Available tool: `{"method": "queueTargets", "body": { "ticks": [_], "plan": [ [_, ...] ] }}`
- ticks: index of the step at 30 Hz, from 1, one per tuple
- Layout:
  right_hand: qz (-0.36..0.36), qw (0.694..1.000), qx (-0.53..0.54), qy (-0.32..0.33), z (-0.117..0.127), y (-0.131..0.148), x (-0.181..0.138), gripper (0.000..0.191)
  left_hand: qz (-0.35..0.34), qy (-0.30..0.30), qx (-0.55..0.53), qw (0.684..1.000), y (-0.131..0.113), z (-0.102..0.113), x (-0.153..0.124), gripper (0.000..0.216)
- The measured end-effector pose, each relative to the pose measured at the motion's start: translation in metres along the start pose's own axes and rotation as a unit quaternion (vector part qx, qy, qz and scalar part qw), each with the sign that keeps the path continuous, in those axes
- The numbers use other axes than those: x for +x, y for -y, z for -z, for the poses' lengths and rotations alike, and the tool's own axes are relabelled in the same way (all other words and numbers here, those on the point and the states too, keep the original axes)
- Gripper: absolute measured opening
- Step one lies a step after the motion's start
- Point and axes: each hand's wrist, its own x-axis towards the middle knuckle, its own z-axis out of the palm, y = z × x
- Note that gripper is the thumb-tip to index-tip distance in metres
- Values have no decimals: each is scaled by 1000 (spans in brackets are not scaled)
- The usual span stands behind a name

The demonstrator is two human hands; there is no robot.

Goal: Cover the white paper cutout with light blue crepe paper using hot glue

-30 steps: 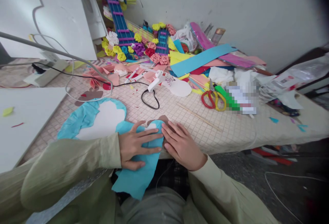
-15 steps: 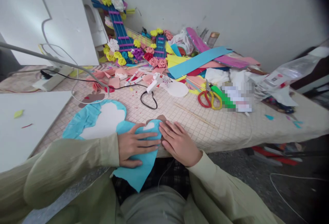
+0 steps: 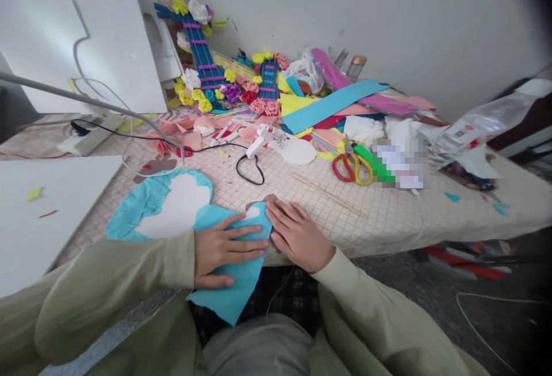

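Though heaped high along the wall, only thinly scattered nearer the front: a table [image 3: 388, 215] under a checked cloth. Propped behind at the left, tall white panels [image 3: 99, 31]; lying flat at the near left, a white board [image 3: 64, 244]. Close to the body, on the table, a rounded white shape [image 3: 181, 200], bordered at the left with wrinkled blue paper [image 3: 138, 206]. At the back, a blue guitar-like piece [image 3: 201, 48], trimmed with crinkled flowers. Over the white shape's right part, a smooth blue sheet [image 3: 241, 287], dangling past the table edge toward the lap (with a small white patch showing near its top). Slanting across the coloured pile, a light-blue strip [image 3: 334, 106]; tilted at the right, a clear bottle [image 3: 487, 117].

Laid palm-down on the blue sheet, the left hand [image 3: 213, 252], fingers stretched and spread, pressing without clasping anything. Set against that sheet's right edge, the right hand [image 3: 304, 244], fingers together and slightly bent; impossible to tell whether pinching the paper (thumb not clearly visible).

Farther back, scissors [image 3: 356, 166] with red and yellow handles; left of those, a white glue gun [image 3: 257, 143]. Between scissors and right hand, a thin stick [image 3: 328, 195]. Tiniest, on the white board, a yellow scrap [image 3: 34, 194] and, just below it, a red sliver [image 3: 48, 214].
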Motion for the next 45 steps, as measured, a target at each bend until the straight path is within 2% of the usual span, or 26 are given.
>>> {"method": "queueTargets", "body": {
  "ticks": [8,13,18,22,25,28,34,38,41,43,45],
  "plan": [
    [13,1000,-16,-5,-2,4,0,50,1,15,-2,1000,2,0,0,59],
    [45,999,5,-3,-2,7,-2,47,2,26,-13,1000,3,1,1,59],
    [42,998,33,20,2,8,-3,52,2,-15,-63,998,9,7,-5,57],
    [42,998,46,28,3,9,-5,67,93,-71,-2,993,12,15,-27,53],
    [36,998,43,4,-3,11,-6,71,162,-74,72,981,9,13,-48,64],
    [27,998,32,-39,-13,14,-6,67,205,-84,136,966,3,0,-62,73],
    [17,994,10,-107,-21,21,-4,56,231,-130,169,949,-6,-24,-61,66],
    [15,993,6,-116,-19,24,-5,56,249,-163,137,945,-16,-20,-55,60],
    [13,995,15,-99,-17,24,-5,58,253,-187,40,948,-25,-8,-52,47],
    [12,996,22,-87,-15,23,-5,59,292,-195,-32,936,-29,0,-49,37],
    [8,996,27,-80,-14,23,-5,58,355,-190,-69,913,-31,5,-44,39]
  ]
}}
